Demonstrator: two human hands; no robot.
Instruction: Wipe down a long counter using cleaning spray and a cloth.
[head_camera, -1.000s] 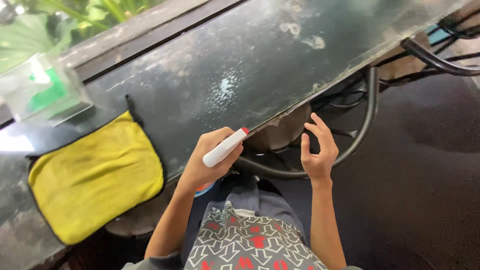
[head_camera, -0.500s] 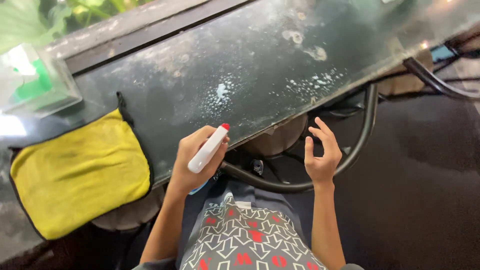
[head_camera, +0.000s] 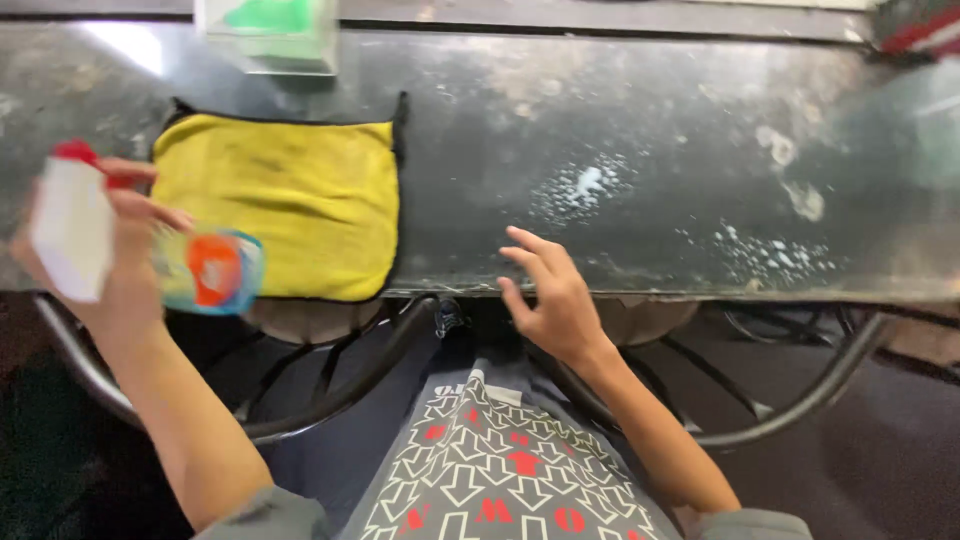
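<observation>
A spray bottle (head_camera: 75, 240) is gripped in the left hand (head_camera: 125, 255) beside the yellow cloth (head_camera: 280, 205); the right hand (head_camera: 550, 295), fingers spread, is rested at the sprayed counter (head_camera: 650, 130) edge, so wiping is judged due.

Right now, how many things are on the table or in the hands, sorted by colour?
Yellow: 1, the cloth lying flat on the table.
Green and clear: 1, the box at the table's far edge.
White with red top: 1, the spray bottle held in the left hand.
Total: 3.
The right hand holds nothing, with its fingers at the table edge.
</observation>
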